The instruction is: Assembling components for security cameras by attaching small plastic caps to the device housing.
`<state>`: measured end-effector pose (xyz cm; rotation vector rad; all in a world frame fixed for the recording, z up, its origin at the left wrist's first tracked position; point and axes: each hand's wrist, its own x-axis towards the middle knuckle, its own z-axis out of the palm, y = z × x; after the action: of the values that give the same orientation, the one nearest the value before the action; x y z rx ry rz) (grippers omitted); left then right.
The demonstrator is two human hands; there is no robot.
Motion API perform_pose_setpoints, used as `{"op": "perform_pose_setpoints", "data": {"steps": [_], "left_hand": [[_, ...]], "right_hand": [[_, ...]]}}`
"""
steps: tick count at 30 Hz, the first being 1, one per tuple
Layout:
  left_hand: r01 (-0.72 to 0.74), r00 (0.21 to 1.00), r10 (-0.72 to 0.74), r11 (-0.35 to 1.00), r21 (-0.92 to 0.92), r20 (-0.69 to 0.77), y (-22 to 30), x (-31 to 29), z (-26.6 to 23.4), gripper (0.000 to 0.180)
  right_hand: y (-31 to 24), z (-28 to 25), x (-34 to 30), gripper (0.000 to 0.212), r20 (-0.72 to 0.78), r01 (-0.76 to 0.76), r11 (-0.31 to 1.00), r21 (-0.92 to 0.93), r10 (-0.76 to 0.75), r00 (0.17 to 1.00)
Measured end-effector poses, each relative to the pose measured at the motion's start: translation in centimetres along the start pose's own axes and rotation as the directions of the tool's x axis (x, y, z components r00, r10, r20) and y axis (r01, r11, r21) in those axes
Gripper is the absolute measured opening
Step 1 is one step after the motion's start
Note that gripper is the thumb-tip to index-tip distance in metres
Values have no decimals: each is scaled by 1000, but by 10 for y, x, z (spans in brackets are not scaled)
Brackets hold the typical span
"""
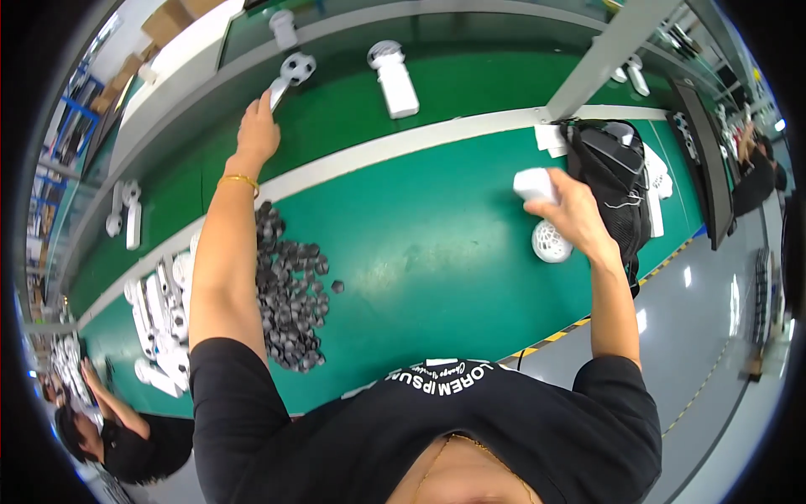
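Left hand [259, 133]: fingers pinching football-topped handle [290, 77]!
Right hand [571, 204]: fingers clasping white piece [534, 182]!
Lattice ball [551, 243]: could roll if right hand dips!

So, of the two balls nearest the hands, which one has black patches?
The patterned ball just beyond the left hand; the white mesh ball by the right hand shows no black patches.

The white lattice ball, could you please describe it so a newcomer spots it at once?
On the green tabletop, find the black bag at right. Beside it, the right hand grips a white block; the lattice ball shows just below. Its openwork is all white, unlike the black-patched ball at the left hand.
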<state>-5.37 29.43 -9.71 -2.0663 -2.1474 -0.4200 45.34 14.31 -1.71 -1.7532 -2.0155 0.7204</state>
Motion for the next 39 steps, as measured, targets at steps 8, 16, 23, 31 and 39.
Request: {"op": "perform_pose_setpoints", "data": {"steps": [8,16,23,31,39], "left_hand": [[166,963,132,391,-905,234,128,-137,-120,74],[497,867,103,-260,-828,488,139,-253,-149,80],[333,929,-165,-15,-943,331,118,-294,-147,55],[235,870,-283,-480,-845,403,79,-320,-148,56],[213,869,-275,-540,-814,411,83,-319,-132,53]], "right_hand": [[-112,66,30,43,-307,382,546,745,-228,924],[-199,131,-4,47,-281,674,397,623,-691,666],[-217,150,10,42,328,-213,274,938,-499,802],[-156,179,0,20,261,494,772,399,-613,746],[-154,188,-19,21,201,603,796,55,-600,774]]}}
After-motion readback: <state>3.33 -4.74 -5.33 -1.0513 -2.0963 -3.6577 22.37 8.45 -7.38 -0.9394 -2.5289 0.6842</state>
